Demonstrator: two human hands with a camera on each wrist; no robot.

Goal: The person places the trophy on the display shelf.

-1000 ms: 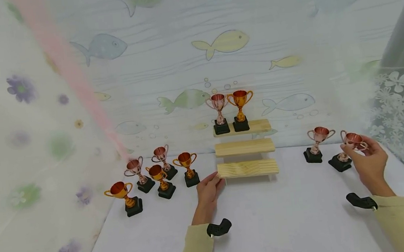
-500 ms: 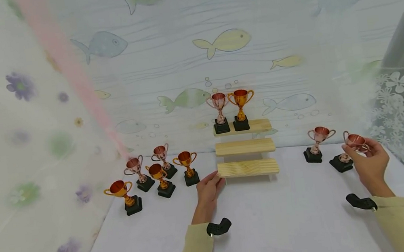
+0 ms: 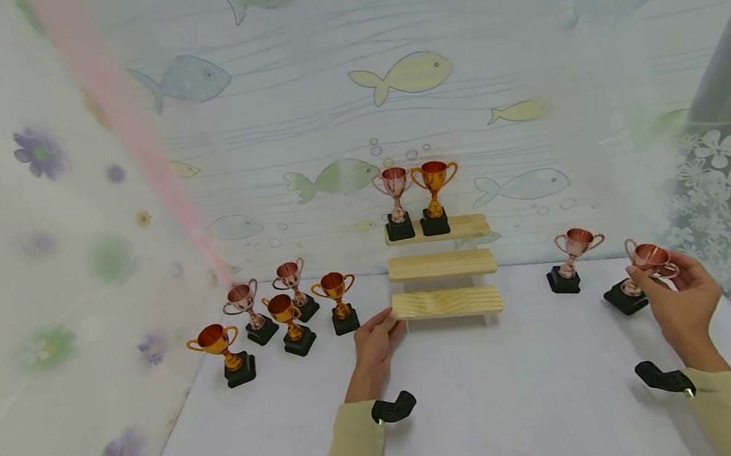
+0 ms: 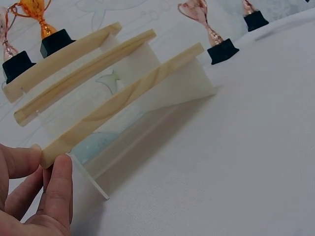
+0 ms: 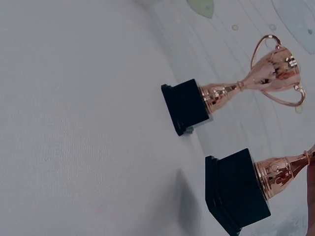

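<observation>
My left hand [image 3: 372, 348] pinches the left end of the lowest step of a three-tier wooden display stand [image 3: 445, 302]. In the left wrist view, the thumb lies on one side of that plank [image 4: 123, 98] and the fingers on the other. At the right, my right hand [image 3: 685, 307] holds a rose-gold trophy [image 3: 626, 297] by its upper part, and the trophy leans. Its black base [image 5: 236, 189] shows in the right wrist view, with a shadow beside it. A second rose-gold trophy [image 3: 566, 271] stands upright just left of it.
On the top step stand a rose-gold trophy [image 3: 397, 206] and a gold trophy [image 3: 434, 199], side by side. Several gold and rose-gold trophies [image 3: 344, 311] stand on the white tablecloth [image 3: 501, 398] at the left. A fish-print curtain [image 3: 303, 131] hangs behind.
My right hand has shifted slightly right and toward me, with the trophy in its grip. The left hand stays on the stand's lowest step.
</observation>
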